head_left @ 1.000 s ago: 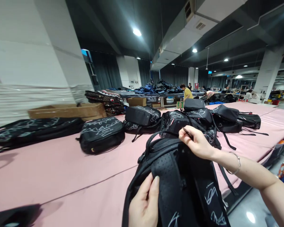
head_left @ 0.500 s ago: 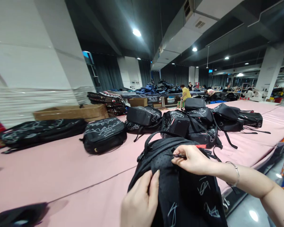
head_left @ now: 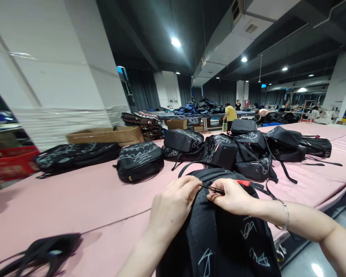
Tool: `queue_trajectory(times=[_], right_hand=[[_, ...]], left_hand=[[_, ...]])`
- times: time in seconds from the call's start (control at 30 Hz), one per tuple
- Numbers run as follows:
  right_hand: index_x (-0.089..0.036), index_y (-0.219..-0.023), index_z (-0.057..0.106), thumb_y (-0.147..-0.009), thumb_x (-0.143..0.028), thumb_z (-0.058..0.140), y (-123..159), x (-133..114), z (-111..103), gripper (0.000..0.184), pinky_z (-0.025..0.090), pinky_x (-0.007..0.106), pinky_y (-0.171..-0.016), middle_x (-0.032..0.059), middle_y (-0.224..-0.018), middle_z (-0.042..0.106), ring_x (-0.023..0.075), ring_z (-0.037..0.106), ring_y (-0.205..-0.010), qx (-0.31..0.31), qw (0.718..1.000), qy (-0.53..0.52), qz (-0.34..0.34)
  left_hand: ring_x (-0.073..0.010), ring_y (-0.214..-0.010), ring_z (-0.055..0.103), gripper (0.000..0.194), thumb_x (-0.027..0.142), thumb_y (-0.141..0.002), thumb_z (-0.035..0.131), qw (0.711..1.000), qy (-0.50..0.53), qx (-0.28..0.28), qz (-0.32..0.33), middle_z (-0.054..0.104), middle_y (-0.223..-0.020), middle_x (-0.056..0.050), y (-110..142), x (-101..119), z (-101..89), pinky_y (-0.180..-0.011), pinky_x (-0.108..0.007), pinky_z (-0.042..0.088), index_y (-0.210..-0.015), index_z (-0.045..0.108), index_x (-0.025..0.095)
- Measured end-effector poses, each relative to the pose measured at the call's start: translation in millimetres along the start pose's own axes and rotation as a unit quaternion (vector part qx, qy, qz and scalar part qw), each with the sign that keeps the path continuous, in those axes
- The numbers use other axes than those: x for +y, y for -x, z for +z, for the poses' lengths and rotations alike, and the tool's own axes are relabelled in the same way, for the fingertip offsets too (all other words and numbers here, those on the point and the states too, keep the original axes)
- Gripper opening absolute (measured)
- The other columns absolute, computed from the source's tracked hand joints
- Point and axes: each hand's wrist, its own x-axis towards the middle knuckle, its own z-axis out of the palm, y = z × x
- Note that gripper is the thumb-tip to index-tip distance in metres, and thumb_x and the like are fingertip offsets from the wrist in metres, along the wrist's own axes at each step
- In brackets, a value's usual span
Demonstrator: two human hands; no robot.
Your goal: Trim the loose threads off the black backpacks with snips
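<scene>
A black backpack (head_left: 203,231) stands upright in front of me, with white scribbled marks on its panels and a red tag (head_left: 243,182) near the top. My right hand (head_left: 232,195) pinches a slim black pointed tool (head_left: 217,189), like small thread snips, over the upper part of the bag. The tool's tip points left, close to my left fingertips. My left hand (head_left: 175,198) is closed in a pinch at the bag's top edge; whatever lies between its fingers is too small to make out.
More black backpacks with white drawings (head_left: 140,161) lie across the pink-covered table (head_left: 109,207). A black strapped item (head_left: 53,250) rests at the near left. Behind are a cardboard box (head_left: 103,135), a red crate (head_left: 13,163) and a person in yellow (head_left: 230,113).
My left hand has risen from the bag's front panel to its top edge, beside the tool's tip. The right hand keeps its hold on the tool. The view has shifted slightly left.
</scene>
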Motion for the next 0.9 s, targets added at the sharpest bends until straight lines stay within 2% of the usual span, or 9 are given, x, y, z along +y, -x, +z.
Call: queue_trajectory(times=[0.13, 0.2, 0.27, 0.33, 0.4, 0.57, 0.7, 0.9], right_hand=[[-0.014, -0.067, 0.052, -0.077, -0.025, 0.052, 4, -1, -2, 0.014, 0.032, 0.020, -0.052, -0.0024, -0.061, 0.051, 0.0090, 0.046, -0.057, -0.023, 1.000, 0.012, -0.006], [-0.015, -0.080, 0.054, -0.078, -0.026, 0.053, 11, -6, -7, 0.011, 0.036, 0.021, -0.056, -0.0014, -0.069, 0.055, 0.0108, 0.050, -0.062, -0.013, 0.999, 0.037, -0.022], [-0.016, -0.098, 0.051, -0.079, -0.029, 0.054, 21, -12, -15, 0.023, 0.040, 0.025, -0.065, 0.0019, -0.084, 0.058, 0.0141, 0.054, -0.074, 0.050, 0.992, 0.095, -0.060], [-0.016, -0.107, 0.045, -0.084, -0.031, 0.050, 27, -17, -25, 0.028, 0.040, 0.028, -0.073, 0.0056, -0.096, 0.057, 0.0166, 0.054, -0.084, 0.122, 0.972, 0.171, -0.108], [-0.016, -0.103, 0.046, -0.088, -0.029, 0.044, 28, -18, -34, 0.020, 0.039, 0.028, -0.073, 0.0061, -0.095, 0.055, 0.0168, 0.053, -0.083, 0.142, 0.951, 0.242, -0.133], [-0.017, -0.086, 0.050, -0.087, -0.023, 0.046, 17, -8, -38, 0.008, 0.036, 0.026, -0.066, 0.0029, -0.082, 0.054, 0.0155, 0.051, -0.076, 0.099, 0.913, 0.366, -0.152], [-0.016, -0.084, 0.049, -0.087, -0.023, 0.046, 11, -6, -32, 0.008, 0.034, 0.025, -0.065, 0.0028, -0.082, 0.053, 0.0150, 0.050, -0.075, 0.096, 0.895, 0.401, -0.170], [-0.016, -0.083, 0.048, -0.087, -0.024, 0.047, 5, -11, -31, 0.009, 0.031, 0.025, -0.062, 0.0030, -0.081, 0.053, 0.0148, 0.048, -0.074, 0.088, 0.883, 0.423, -0.182]], left_hand=[[-0.0131, -0.069, 0.059, 0.020, 0.023, -0.085, 0.043, 1.000, -0.005, -0.003, 0.019, 0.064, -0.084, -0.001, -1, -1, 1.2, -0.060, -0.023, 0.046, -0.080, 0.062, 0.018], [-0.0137, -0.072, 0.059, 0.018, 0.022, -0.085, 0.044, 1.000, -0.004, 0.012, 0.028, 0.064, -0.086, -0.003, 2, -1, 2.0, -0.063, -0.024, 0.046, -0.083, 0.061, 0.017], [-0.0143, -0.076, 0.059, 0.016, 0.021, -0.084, 0.045, 0.999, -0.004, 0.032, 0.030, 0.064, -0.088, -0.004, 6, -1, 3.3, -0.065, -0.024, 0.046, -0.085, 0.060, 0.015], [-0.0144, -0.078, 0.059, 0.013, 0.020, -0.083, 0.047, 0.998, -0.003, 0.053, 0.026, 0.064, -0.088, -0.004, 10, 0, 4.9, -0.068, -0.025, 0.046, -0.086, 0.059, 0.015], [-0.0140, -0.078, 0.058, 0.011, 0.018, -0.082, 0.050, 0.997, 0.001, 0.070, 0.021, 0.064, -0.088, -0.003, 13, 1, 6.5, -0.070, -0.025, 0.046, -0.086, 0.059, 0.015], [-0.0136, -0.079, 0.058, 0.009, 0.015, -0.080, 0.053, 0.996, 0.011, 0.081, 0.023, 0.064, -0.089, -0.003, 13, 2, 7.5, -0.071, -0.025, 0.046, -0.087, 0.059, 0.015], [-0.0141, -0.080, 0.057, 0.009, 0.015, -0.080, 0.054, 0.996, 0.011, 0.082, 0.023, 0.064, -0.089, -0.003, 12, 3, 5.7, -0.072, -0.026, 0.046, -0.087, 0.059, 0.015], [-0.0146, -0.081, 0.058, 0.009, 0.015, -0.079, 0.054, 0.996, 0.005, 0.083, 0.024, 0.064, -0.090, -0.004, 13, 4, 5.1, -0.072, -0.026, 0.047, -0.087, 0.059, 0.015]])
